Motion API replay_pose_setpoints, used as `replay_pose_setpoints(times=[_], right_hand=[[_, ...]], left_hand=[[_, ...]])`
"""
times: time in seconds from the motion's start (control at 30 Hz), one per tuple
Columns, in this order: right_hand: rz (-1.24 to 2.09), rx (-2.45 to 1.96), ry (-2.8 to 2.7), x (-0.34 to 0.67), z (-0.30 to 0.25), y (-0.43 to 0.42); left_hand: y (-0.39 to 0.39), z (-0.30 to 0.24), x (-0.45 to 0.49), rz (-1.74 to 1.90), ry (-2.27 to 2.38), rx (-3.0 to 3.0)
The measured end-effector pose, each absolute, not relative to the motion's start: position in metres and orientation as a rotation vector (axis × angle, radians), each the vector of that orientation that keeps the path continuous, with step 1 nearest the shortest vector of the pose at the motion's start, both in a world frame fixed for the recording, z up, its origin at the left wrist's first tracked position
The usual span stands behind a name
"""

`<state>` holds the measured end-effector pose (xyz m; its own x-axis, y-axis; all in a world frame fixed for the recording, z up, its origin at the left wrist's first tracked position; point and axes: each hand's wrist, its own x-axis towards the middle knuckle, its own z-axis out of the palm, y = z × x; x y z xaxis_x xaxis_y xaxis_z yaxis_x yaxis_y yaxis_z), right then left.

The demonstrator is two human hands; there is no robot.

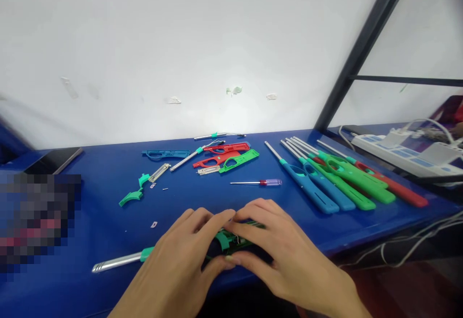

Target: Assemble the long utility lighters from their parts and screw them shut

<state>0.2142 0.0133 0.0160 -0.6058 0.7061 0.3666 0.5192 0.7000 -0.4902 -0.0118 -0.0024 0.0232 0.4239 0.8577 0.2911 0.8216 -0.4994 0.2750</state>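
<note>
Low in the view, at the table's front edge, both my hands are closed around a long-nosed gas lighter (228,242). Its silver tube and green collar (146,254) stick out to the left, past my left hand (177,255). Between the fingers I see a green trigger part and some of the inside, so its casing looks open. My right hand (282,245) grips the handle end, with thumb and fingers pressed near the left hand's fingertips. My hands hide most of the handle. Beyond them lies a small screwdriver (271,182) with a clear purple-red handle.
Whole lighters (343,178) in blue, green and red lie at the right. Opened casings (237,160), metal tubes (186,159), a clear fuel tank (159,172) and green triggers (131,196) are spread behind. A power strip (401,152) sits far right, a phone (54,160) far left.
</note>
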Motion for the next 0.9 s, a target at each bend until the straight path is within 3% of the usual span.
replay_pose_setpoints(times=[0.9], right_hand=[[0.415,-0.863,-2.31,0.214,0.002,0.016]], left_hand=[[-0.013,0.018,-0.013,0.484,1.769,2.722]])
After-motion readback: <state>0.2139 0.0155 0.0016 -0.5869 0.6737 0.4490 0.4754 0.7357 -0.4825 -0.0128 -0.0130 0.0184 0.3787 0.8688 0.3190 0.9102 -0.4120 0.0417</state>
